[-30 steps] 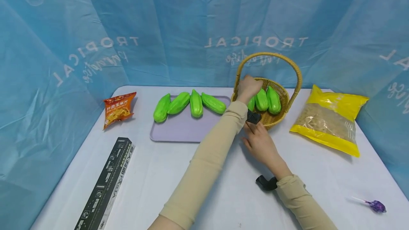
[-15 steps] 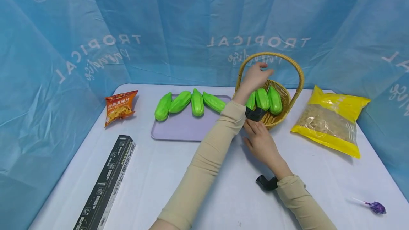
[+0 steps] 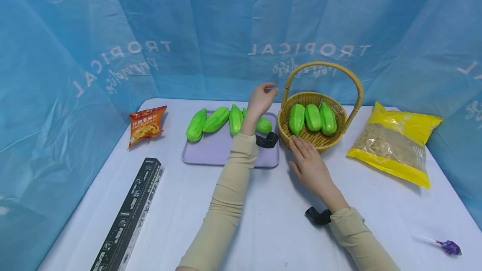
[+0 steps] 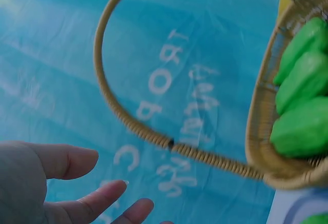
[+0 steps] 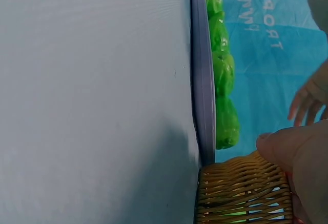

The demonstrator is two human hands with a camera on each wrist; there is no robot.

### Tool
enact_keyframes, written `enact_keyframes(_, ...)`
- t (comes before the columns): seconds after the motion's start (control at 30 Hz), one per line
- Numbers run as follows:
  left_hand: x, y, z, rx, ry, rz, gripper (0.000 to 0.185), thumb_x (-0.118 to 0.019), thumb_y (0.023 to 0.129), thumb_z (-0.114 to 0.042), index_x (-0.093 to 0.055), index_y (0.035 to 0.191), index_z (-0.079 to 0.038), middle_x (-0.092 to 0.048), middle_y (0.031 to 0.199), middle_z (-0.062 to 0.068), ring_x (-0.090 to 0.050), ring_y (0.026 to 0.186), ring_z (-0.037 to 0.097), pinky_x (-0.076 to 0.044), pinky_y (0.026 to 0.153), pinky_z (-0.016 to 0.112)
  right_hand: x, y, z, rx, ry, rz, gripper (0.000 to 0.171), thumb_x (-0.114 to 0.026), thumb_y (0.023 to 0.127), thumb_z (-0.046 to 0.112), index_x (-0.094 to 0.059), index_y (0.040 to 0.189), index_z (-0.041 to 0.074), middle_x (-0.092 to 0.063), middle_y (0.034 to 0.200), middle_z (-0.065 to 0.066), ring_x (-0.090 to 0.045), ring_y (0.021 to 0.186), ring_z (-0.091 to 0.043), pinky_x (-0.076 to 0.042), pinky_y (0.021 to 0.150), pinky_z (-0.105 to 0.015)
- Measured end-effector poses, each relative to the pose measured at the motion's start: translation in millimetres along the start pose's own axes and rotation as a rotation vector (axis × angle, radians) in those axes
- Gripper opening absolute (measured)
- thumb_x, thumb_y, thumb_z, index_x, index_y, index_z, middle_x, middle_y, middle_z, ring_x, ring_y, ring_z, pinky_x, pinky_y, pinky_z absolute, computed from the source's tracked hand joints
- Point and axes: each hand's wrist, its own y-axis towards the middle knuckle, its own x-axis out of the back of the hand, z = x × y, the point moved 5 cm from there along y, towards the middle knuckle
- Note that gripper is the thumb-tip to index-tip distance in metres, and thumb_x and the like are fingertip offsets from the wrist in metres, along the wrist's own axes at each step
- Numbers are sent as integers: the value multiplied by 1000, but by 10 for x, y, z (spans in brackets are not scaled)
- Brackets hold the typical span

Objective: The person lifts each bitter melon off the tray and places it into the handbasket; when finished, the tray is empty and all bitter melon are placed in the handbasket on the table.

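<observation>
Two things carry most of our attention — the round woven wicker basket with its tall arched handle (image 3: 320, 137) and the glossy green ridged gourds, and we judge the basket first. It looks light and fairly stiff, with a rough weave that should not slip; the handle arch (image 4: 154, 131) seems the natural place to take it, though with three gourds inside the load would likely sway, so a hand at the wall would steady it. It stands on the white table (image 3: 263, 229), just right of the flat lavender plastic tray (image 3: 222, 149), the two nearly touching in the right wrist view.

Next down in size, the green gourds in the basket (image 3: 313, 117) lie side by side, upright against the far wall. They look like hollow plastic models — light, hard and smooth, so probably a little slippery; we would grasp one across its thick middle, not by the tapered tip. Four more green gourds on the tray (image 3: 214, 119) lie in a fanned row along its far edge.

Our left hand (image 3: 260, 98) hangs above the tray's right end, beside the basket handle, fingers loosely spread and holding nothing; the left wrist view shows the fingers (image 4: 97, 198) relaxed in open air. Our right hand (image 3: 310, 166) lies flat on the table with straight fingers whose tips touch the basket's near wall, and the right wrist view shows the thumb (image 5: 292, 147) against the weave.
</observation>
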Motion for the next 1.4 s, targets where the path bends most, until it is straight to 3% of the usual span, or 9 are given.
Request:
enact_keyframes(0.37, 452, -8, 299, 34, -6, -135, 41, -51, 101, -30, -52, 139, -14, -57, 135, 12, -58, 116, 29, -48, 88, 41, 9, 8, -11, -10, 6, 14, 64, -68, 91, 18, -41, 144, -4, -38, 152, -21, -40, 137, -39, -30, 115, -52)
enact_keyframes(0.6, 774, -76, 594, 48, -39, -328, 38, -52, 100, -24, -56, 135, -10, -59, 131, 15, -60, 105, 31, -40, 68, 26, 22, 3, -34, -11, 4, 12, 65, -68, 90, 17, -40, 145, -4, -39, 151, -21, -40, 137, -39, -29, 115, -52)
enact_keyframes(0.73, 881, -116, 723, 55, -53, -390, 37, -51, 100, -22, -57, 133, -7, -59, 129, 16, -59, 110, 33, -48, 81, 36, 33, -3, -51, -14, -2, 10, 65, -68, 90, 18, -40, 145, -4, -39, 151, -21, -40, 137, -39, -29, 115, -52)
enact_keyframes(0.83, 948, -131, 813, 54, -62, -421, 36, -51, 100, -20, -58, 132, -6, -60, 128, 18, -57, 115, 34, -48, 93, 44, 23, 1, -50, -13, -1, 13, 65, -68, 90, 18, -40, 145, -4, -39, 151, -21, -40, 137, -39, -29, 115, -52)
enact_keyframes(1.4, 1472, -242, 1402, 145, 95, -608, 36, -52, 97, -17, -60, 129, -4, -61, 126, 20, -56, 117, 38, -45, 98, 49, -6, -6, -19, -20, 7, 26, 66, -69, 90, 17, -40, 145, -4, -39, 152, -20, -41, 136, -40, -29, 115, -53)
